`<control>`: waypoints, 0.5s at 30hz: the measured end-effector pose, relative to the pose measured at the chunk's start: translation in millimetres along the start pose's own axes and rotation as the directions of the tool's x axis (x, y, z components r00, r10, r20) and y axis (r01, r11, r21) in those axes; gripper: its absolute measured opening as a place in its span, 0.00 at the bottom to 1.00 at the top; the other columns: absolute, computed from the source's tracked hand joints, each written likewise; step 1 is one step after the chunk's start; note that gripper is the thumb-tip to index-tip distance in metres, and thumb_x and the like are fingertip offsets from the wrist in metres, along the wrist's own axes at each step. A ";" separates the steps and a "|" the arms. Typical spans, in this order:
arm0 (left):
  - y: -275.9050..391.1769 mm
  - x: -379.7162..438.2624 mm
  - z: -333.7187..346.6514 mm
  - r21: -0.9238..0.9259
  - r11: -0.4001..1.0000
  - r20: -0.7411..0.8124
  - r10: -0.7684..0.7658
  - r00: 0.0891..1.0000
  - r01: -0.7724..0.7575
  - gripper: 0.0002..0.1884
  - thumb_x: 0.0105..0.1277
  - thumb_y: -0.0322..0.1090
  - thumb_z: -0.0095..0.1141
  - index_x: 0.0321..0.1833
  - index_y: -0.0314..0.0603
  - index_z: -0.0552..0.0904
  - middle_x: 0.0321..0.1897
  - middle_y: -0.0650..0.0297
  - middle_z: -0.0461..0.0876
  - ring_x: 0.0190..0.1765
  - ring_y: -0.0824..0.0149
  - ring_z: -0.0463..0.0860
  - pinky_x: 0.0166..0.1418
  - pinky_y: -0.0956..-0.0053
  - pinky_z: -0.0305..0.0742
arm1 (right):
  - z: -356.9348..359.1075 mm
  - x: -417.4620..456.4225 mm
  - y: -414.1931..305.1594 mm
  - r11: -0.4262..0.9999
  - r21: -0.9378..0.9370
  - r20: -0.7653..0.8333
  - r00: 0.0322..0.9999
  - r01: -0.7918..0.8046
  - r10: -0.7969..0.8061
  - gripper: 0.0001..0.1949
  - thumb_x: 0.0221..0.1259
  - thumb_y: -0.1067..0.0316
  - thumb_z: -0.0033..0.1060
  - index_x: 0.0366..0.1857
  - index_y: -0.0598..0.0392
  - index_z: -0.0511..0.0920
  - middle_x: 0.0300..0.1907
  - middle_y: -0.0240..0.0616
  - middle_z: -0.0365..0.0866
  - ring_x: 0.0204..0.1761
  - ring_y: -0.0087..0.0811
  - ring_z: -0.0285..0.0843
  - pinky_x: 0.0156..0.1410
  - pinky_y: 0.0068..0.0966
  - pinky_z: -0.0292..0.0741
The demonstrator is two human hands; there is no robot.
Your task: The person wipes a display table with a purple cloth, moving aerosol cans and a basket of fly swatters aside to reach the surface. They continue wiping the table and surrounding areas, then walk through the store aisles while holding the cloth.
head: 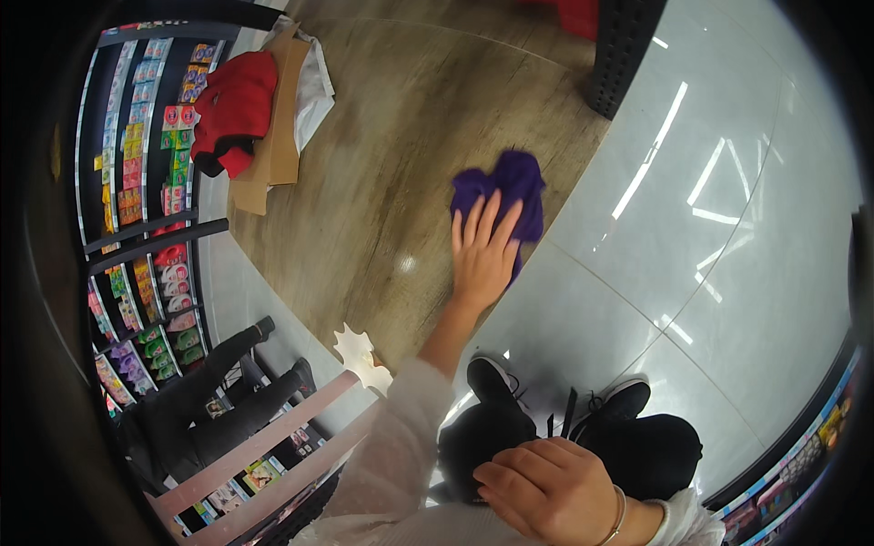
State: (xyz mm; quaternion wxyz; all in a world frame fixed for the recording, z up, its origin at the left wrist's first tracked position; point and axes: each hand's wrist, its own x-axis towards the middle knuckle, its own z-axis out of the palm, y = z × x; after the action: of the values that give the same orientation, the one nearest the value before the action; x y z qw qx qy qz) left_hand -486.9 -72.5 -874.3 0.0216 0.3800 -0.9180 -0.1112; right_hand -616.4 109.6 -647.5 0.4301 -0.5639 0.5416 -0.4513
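Observation:
A purple cloth (519,191) lies bunched on a brown wood-look surface (382,150), close to its right edge. My left hand (483,263) rests flat on the cloth's lower part with the fingers spread; a little cloth shows beside and below the hand. Nearer my body, over my bent knees, my right hand (546,484) has its fingers curled in and a thin bracelet at the wrist. Nothing shows in it, though its palm is hidden. My black shoes (625,399) are on the grey tiles just below the surface's edge.
An open cardboard box (281,123) with a red garment (239,102) on it stands at the upper left. Shelves of packaged goods (133,164) line the left side. A person in black trousers (225,362) stands there. A black perforated post (618,61) rises at the top right.

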 end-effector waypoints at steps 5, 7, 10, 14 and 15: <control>-131.5 -92.1 -0.3 -0.097 0.932 -0.312 -0.363 0.878 0.350 0.28 0.58 0.26 0.49 0.66 0.46 0.70 0.58 0.48 0.74 0.60 0.49 0.72 0.63 0.60 0.67 | -23.3 -12.7 -1.5 0.969 -0.221 0.087 0.987 -0.115 0.137 0.15 0.47 0.71 0.66 0.41 0.58 0.77 0.35 0.38 0.77 0.35 0.36 0.77 0.41 0.31 0.76; -238.2 -132.6 3.7 0.079 0.647 -0.358 -0.692 0.627 0.758 0.26 0.67 0.38 0.49 0.69 0.44 0.67 0.65 0.47 0.69 0.64 0.47 0.69 0.68 0.58 0.62 | -32.3 -19.8 -1.5 0.953 -0.274 0.082 0.983 -0.133 0.161 0.15 0.48 0.71 0.66 0.41 0.58 0.77 0.36 0.39 0.77 0.35 0.36 0.77 0.41 0.31 0.76; -332.2 -115.8 -3.7 -0.057 0.341 -0.413 -0.864 0.289 0.938 0.32 0.65 0.49 0.53 0.70 0.43 0.65 0.62 0.45 0.71 0.64 0.44 0.70 0.67 0.55 0.62 | -32.1 -32.5 -6.2 0.951 -0.257 0.068 0.979 -0.171 0.194 0.15 0.49 0.71 0.65 0.43 0.59 0.77 0.36 0.40 0.77 0.36 0.37 0.77 0.43 0.32 0.76; -305.7 12.4 15.0 0.097 0.888 -0.598 -0.309 0.740 0.449 0.27 0.64 0.46 0.53 0.62 0.38 0.74 0.57 0.46 0.76 0.61 0.45 0.73 0.64 0.56 0.66 | -19.7 -31.2 -9.6 0.950 -0.275 0.137 0.972 -0.149 0.192 0.16 0.49 0.72 0.65 0.43 0.60 0.77 0.36 0.40 0.77 0.36 0.37 0.77 0.44 0.33 0.76; -240.1 58.9 29.9 -0.021 0.916 -0.464 -0.364 0.808 0.400 0.28 0.65 0.49 0.51 0.65 0.45 0.72 0.64 0.51 0.71 0.66 0.48 0.67 0.68 0.50 0.60 | -13.9 -26.8 -7.7 0.940 -0.300 0.130 0.969 -0.162 0.208 0.16 0.49 0.72 0.65 0.43 0.60 0.77 0.36 0.40 0.77 0.37 0.37 0.77 0.44 0.33 0.76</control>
State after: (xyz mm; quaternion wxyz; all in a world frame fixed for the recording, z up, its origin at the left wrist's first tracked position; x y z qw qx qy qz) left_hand -366.0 -273.0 -959.1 0.2000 0.5727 -0.7949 0.0151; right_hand -628.4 136.7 -638.1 0.4265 -0.6011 0.6157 -0.2788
